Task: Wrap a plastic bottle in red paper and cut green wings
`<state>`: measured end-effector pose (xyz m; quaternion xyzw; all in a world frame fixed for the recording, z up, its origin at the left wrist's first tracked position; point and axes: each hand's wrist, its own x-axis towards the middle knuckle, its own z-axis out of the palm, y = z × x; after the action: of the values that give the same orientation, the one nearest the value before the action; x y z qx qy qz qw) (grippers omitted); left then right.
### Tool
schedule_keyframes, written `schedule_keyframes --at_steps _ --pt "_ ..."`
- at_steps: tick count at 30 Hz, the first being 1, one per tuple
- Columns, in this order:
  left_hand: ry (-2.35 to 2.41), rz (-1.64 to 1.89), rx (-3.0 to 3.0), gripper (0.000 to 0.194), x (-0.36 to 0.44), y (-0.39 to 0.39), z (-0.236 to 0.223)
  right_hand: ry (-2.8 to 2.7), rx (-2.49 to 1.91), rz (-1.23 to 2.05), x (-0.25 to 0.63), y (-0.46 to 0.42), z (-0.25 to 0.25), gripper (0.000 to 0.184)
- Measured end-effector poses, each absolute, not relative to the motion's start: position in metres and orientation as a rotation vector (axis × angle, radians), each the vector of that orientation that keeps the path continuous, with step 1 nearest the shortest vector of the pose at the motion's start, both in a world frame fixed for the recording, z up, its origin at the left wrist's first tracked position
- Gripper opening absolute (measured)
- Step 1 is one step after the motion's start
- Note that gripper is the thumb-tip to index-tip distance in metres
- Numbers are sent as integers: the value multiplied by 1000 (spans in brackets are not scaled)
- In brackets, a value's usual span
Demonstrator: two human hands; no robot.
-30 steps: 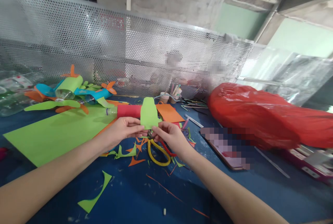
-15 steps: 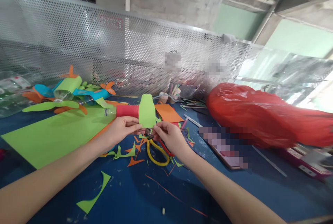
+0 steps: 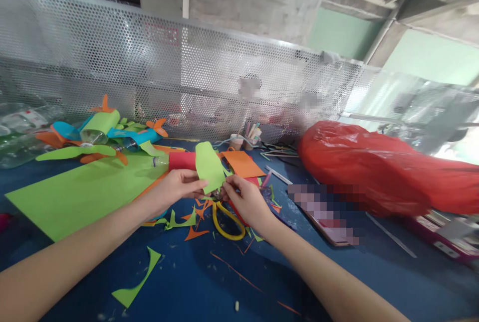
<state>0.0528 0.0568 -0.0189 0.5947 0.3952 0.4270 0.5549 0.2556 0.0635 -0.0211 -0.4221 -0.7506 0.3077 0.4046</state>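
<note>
A rounded cut-out of light green paper [image 3: 210,166] is held up between my hands over the blue table. My left hand [image 3: 184,183] pinches its lower left corner. With closed fingertips my right hand [image 3: 242,192] grips its lower right edge. Under the hands lie scissors with a yellow handle [image 3: 229,235], their blades mostly covered. Behind the paper, a bottle wrapped in red paper [image 3: 181,161] lies on its side, partly hidden. Green scraps [image 3: 182,219] and orange scraps [image 3: 196,233] are scattered around the scissors.
A large green sheet [image 3: 82,192] lies at left, with paper-covered bottle planes [image 3: 100,125] and clear bottles [image 3: 22,132] behind. An orange sheet [image 3: 242,163] and a cup of markers [image 3: 253,135] stand further back. At right are a phone [image 3: 325,217] and a red plastic bag [image 3: 359,167].
The green paper cut-out has tilted, its top leaning to the left and its lower edge now slanting. Both hands stay in nearly the same place, still holding it.
</note>
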Motion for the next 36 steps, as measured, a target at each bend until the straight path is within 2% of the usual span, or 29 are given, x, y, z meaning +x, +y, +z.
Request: schedule_keyframes --at_steps 5,10,14,22,28,36 --pt "985 873 1402 27 60 49 -17 -1902 -1060 827 252 61 -22 14" --pt "973 860 1424 21 64 47 -21 -1874 -1025 1026 249 59 -23 22" --pt "950 838 1422 23 62 48 -19 -1767 -1006 1190 249 61 -22 30" --pt "856 794 1362 27 54 52 -15 -1598 -926 1269 251 64 -18 28" --pt "765 729 1288 24 49 56 -17 -1672 -982 1124 253 66 -20 24" --pt "678 963 1096 41 47 62 -13 -1751 -1022 956 254 69 -25 16"
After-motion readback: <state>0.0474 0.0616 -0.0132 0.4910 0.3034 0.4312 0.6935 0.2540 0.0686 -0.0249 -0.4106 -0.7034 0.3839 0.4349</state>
